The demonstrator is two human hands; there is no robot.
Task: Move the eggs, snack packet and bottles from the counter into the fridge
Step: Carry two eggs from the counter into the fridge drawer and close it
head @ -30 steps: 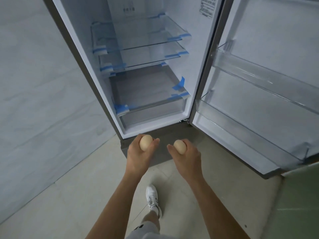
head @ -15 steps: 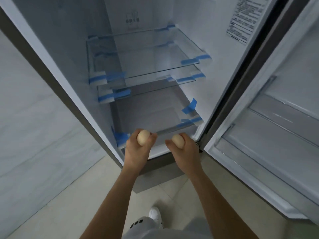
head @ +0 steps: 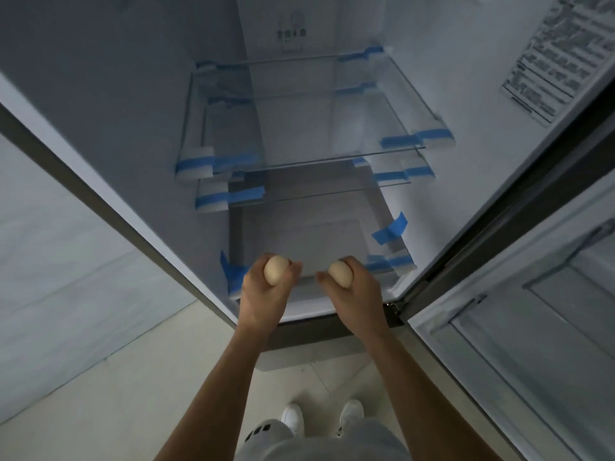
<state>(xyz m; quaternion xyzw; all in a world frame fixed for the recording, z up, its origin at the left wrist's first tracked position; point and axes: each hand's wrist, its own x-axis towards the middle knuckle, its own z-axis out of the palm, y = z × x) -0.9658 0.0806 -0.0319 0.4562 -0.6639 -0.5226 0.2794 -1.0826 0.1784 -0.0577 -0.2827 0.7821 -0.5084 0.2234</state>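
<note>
Standing before the open fridge (head: 139, 168), looking down into it. In the left hand (head: 263, 296), one pale egg (head: 275, 269), gripped with the fingers (head: 294, 266) curled round it, the rounded top showing above the fist. In the right hand (head: 354, 294), a second egg (head: 340, 273), gripped in the same way, with fingers curled close round it. Both hands side by side, a little apart and not touching, held at the front edge of the lowest shelf (head: 299, 234), near the bottom of the fridge opening. Both eggs in the hands, not set down on any shelf.

Above and behind the hands, an upper glass shelf (head: 316, 104) and a middle glass shelf (head: 309, 181), fixed at the corners with strips of blue tape (head: 389, 229). On the right inner wall, a printed label (head: 552, 61), the text too blurred for reading. At the right, the open door (head: 532, 344) with its clear racks. Below, pale floor tiles (head: 116, 394) and two white shoes (head: 293, 419), toes toward the fridge. At the left, a grey tiled wall (head: 50, 244).
</note>
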